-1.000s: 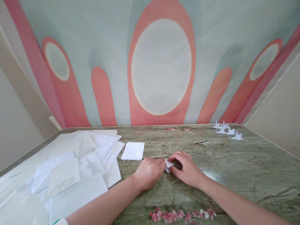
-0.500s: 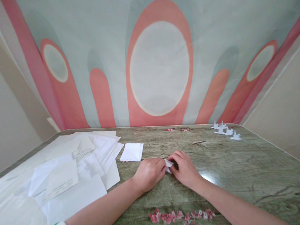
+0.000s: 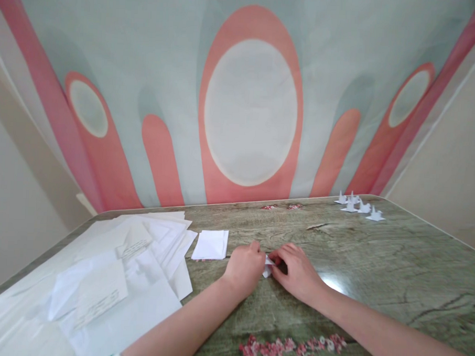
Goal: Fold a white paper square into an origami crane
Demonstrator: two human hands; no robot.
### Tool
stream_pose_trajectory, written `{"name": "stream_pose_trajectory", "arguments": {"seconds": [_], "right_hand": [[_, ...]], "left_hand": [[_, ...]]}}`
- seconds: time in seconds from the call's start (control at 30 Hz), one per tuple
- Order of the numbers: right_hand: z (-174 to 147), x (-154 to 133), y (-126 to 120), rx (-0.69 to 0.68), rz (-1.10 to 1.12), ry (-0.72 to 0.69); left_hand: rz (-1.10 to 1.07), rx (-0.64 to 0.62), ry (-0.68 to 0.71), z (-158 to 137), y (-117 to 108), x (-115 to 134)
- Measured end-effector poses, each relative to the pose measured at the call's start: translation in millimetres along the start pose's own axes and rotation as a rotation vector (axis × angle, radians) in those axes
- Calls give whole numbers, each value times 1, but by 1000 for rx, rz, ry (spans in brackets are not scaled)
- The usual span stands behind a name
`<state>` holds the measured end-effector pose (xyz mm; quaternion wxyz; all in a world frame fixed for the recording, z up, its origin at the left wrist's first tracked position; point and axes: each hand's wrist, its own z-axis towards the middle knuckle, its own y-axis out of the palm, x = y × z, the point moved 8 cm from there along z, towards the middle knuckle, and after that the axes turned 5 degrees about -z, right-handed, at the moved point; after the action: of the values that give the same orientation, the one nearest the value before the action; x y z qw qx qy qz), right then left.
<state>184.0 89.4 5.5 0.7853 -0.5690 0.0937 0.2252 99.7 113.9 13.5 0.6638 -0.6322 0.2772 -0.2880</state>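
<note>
A small folded piece of white paper (image 3: 267, 270) sits between my two hands, low over the wood-patterned table. My left hand (image 3: 246, 267) is closed on its left side, knuckles up, hiding much of it. From the right, my right hand (image 3: 294, 267) pinches the paper between thumb and fingers. Just left of my hands lies a neat stack of white paper squares (image 3: 211, 245). Several folded white paper cranes (image 3: 350, 205) stand at the far right corner of the table.
A loose heap of white sheets (image 3: 149, 300) covers the table's left side. The wood-patterned tabletop (image 3: 399, 269) meets a wall with a coral and pale green pattern (image 3: 248, 189) at the back. Pink flower prints (image 3: 271, 349) mark the near edge.
My left hand has turned more knuckles-up and shifted slightly right, covering more of the folded paper. My right hand has moved slightly right and down, still pinching it. The view has tilted a little.
</note>
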Motion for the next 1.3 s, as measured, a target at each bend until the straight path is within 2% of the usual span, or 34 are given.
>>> {"name": "stream_pose_trajectory", "arguments": {"seconds": [0.3, 0.4, 0.53, 0.7, 0.9, 1.3], "right_hand": [[0, 3, 0, 15, -44, 28], [-1, 1, -1, 16, -62, 22], [0, 0, -4, 24, -68, 21], [0, 1, -3, 10, -59, 24], [-1, 0, -2, 10, -63, 16], [-1, -1, -2, 3, -113, 22]], "left_hand": [[44, 0, 58, 3, -7, 13], [27, 53, 51, 2, -10, 8], [-93, 138, -27, 1, -11, -7], [9, 68, 1, 5, -4, -2], [50, 23, 36, 7, -6, 9], [2, 45, 39, 5, -1, 7]]}}
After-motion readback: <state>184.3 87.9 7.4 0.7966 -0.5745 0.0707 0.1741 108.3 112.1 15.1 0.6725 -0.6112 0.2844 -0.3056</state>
